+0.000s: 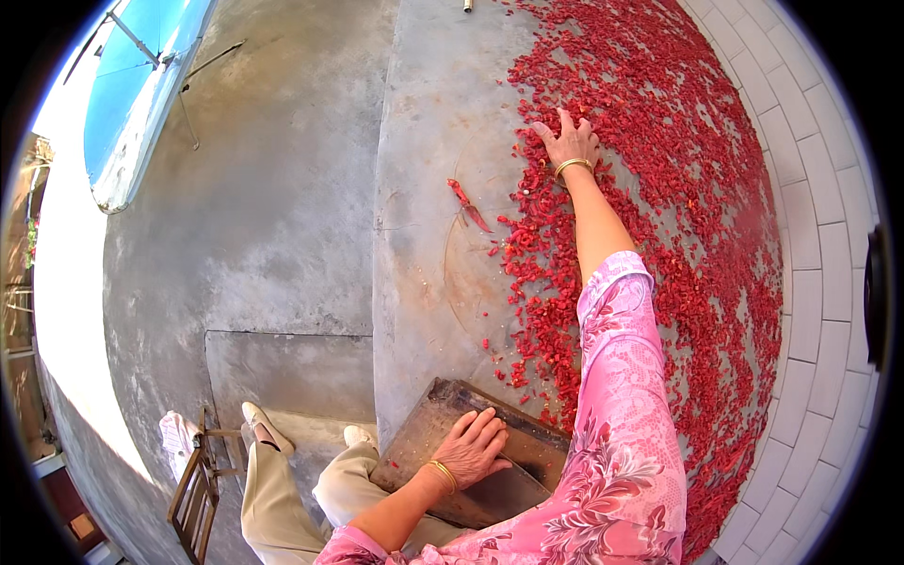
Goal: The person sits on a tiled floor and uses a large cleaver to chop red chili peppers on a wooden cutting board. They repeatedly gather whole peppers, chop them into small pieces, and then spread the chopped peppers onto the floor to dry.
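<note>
My right hand (568, 145), with a gold bangle at the wrist, reaches out over the chopped red chili pieces (554, 318). Its fingers are spread; nothing shows in its grasp, though the palm side is hidden. My left hand (472, 446) rests palm down on a worn, dark brown wooden block or low box (431, 417). That hand's fingers are extended and grip nothing. To the left of the chili pieces lies a slim red object (469, 205) with a pointed end, alone on the concrete ledge (417, 282); I cannot tell whether it is a whole chili or a small tool.
White brick-shaped tiles (812, 247) border the chili layer on the right. The ledge drops or joins to a grey concrete floor (282, 212) on the left. A wooden chair (194, 487) with a cloth (178, 441) stands lower left. A blue umbrella (134, 92) is upper left.
</note>
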`<action>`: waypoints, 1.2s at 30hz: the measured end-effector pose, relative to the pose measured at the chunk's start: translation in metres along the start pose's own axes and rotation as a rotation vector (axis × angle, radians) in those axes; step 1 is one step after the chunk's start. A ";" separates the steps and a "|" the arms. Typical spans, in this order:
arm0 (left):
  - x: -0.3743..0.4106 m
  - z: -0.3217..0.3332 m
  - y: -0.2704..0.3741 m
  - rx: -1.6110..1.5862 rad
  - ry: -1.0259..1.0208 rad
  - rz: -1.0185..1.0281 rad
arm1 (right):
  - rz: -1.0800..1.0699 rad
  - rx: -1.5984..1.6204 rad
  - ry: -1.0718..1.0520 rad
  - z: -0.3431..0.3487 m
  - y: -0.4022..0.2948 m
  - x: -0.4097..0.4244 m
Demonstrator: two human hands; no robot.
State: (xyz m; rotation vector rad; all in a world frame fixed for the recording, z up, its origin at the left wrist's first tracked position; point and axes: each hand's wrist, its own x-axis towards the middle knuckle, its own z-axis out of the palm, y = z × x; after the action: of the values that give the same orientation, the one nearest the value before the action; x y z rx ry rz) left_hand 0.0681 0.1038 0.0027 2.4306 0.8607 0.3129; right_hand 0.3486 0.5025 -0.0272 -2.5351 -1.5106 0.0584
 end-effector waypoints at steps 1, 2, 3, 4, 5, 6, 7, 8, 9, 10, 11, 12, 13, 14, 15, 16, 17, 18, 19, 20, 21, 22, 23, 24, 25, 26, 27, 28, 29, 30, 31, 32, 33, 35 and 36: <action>0.000 0.000 0.000 -0.004 -0.006 0.000 | -0.057 -0.043 0.004 0.001 -0.006 -0.004; 0.000 0.001 -0.001 -0.007 -0.007 -0.005 | -0.135 -0.059 0.122 0.014 -0.005 -0.007; 0.000 0.001 -0.002 0.003 0.003 -0.013 | -0.208 -0.090 0.176 0.018 -0.005 -0.010; 0.000 0.001 -0.002 0.005 0.003 -0.012 | -0.208 -0.091 0.153 0.018 0.005 -0.012; 0.000 0.001 -0.001 0.007 0.001 -0.010 | -0.207 -0.091 0.129 0.017 0.017 -0.014; 0.001 0.001 -0.002 0.015 -0.003 -0.007 | -0.183 -0.057 0.134 0.016 0.029 -0.012; 0.002 0.001 -0.002 0.014 -0.008 -0.004 | -0.157 -0.031 0.136 0.014 0.045 -0.012; 0.002 0.001 -0.001 0.013 -0.014 0.001 | -0.130 -0.005 0.138 0.011 0.062 -0.013; 0.000 0.000 0.001 0.007 -0.012 -0.005 | -0.040 0.221 0.097 0.005 0.076 -0.017; 0.000 0.001 0.001 0.007 -0.002 -0.009 | 0.046 0.450 0.064 -0.005 0.088 -0.021; 0.002 0.000 0.001 0.006 0.007 -0.012 | 0.131 0.679 0.030 -0.013 0.098 -0.027; 0.001 0.000 0.002 0.019 0.001 -0.028 | 0.363 1.183 -0.092 -0.033 0.092 -0.046; 0.000 0.001 0.002 0.020 -0.002 -0.029 | 0.544 1.434 -0.122 -0.049 0.093 -0.064; 0.000 0.003 0.002 0.021 -0.006 -0.024 | 0.614 1.482 -0.191 -0.052 0.105 -0.076; 0.000 0.003 0.003 0.022 -0.005 -0.025 | 0.678 1.527 -0.267 -0.056 0.112 -0.085; 0.000 0.003 0.003 0.025 -0.012 -0.030 | 0.704 1.494 -0.336 -0.057 0.114 -0.093; -0.001 0.002 0.003 0.028 -0.018 -0.038 | 0.728 1.459 -0.407 -0.057 0.113 -0.098; 0.000 0.002 0.004 0.026 -0.023 -0.035 | 0.750 1.466 -0.431 -0.055 0.114 -0.092; -0.001 0.004 0.005 0.023 -0.015 -0.028 | 0.799 1.500 -0.390 -0.055 0.102 -0.078; 0.000 0.005 0.004 0.024 -0.005 -0.014 | 0.788 1.527 -0.305 -0.055 0.092 -0.055; -0.001 0.004 0.003 0.031 0.002 -0.003 | 0.727 1.582 -0.256 -0.062 0.078 -0.026; -0.002 0.003 0.002 0.030 0.006 -0.009 | 0.626 1.654 -0.170 -0.080 0.050 -0.001; -0.002 0.003 0.003 0.028 0.010 -0.013 | 0.612 1.751 -0.003 -0.101 0.020 0.026; -0.002 0.003 0.003 0.027 0.014 -0.018 | 0.540 1.554 0.026 -0.128 0.001 0.043; -0.001 0.003 0.001 0.037 0.013 -0.021 | 0.407 1.714 -0.005 -0.143 -0.012 0.053; -0.002 0.004 0.001 0.040 0.012 -0.027 | 0.370 1.752 -0.039 -0.153 -0.027 0.059; -0.003 0.005 0.002 0.037 0.013 -0.032 | 0.297 1.768 -0.011 -0.150 -0.032 0.059; -0.003 0.005 0.003 0.027 0.010 -0.019 | 0.269 1.835 0.016 -0.136 -0.027 0.060; -0.003 0.006 0.004 0.018 0.006 -0.005 | 0.239 1.902 0.043 -0.115 -0.019 0.057; -0.002 0.005 0.001 0.016 0.007 -0.001 | 0.318 1.685 -0.005 -0.090 -0.008 0.046; -0.002 0.004 0.000 0.023 0.010 -0.001 | 0.392 1.460 -0.053 -0.064 0.009 0.028; -0.001 0.004 0.001 0.017 0.010 0.003 | 0.610 1.408 -0.064 -0.044 0.024 0.014; -0.002 0.004 0.002 0.017 0.008 -0.007 | 0.647 1.487 -0.055 -0.034 0.026 -0.012; -0.003 0.005 0.002 0.016 0.014 -0.021 | 0.597 1.444 -0.046 -0.028 0.036 -0.050; -0.004 0.006 0.002 0.014 0.017 -0.028 | 0.582 1.404 -0.067 -0.031 0.043 -0.066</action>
State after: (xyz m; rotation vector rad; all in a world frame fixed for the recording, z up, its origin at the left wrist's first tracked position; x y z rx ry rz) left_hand 0.0682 0.0975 -0.0016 2.4298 0.9068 0.3188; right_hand 0.3588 0.4207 -0.0086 -1.6117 -0.3111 0.9060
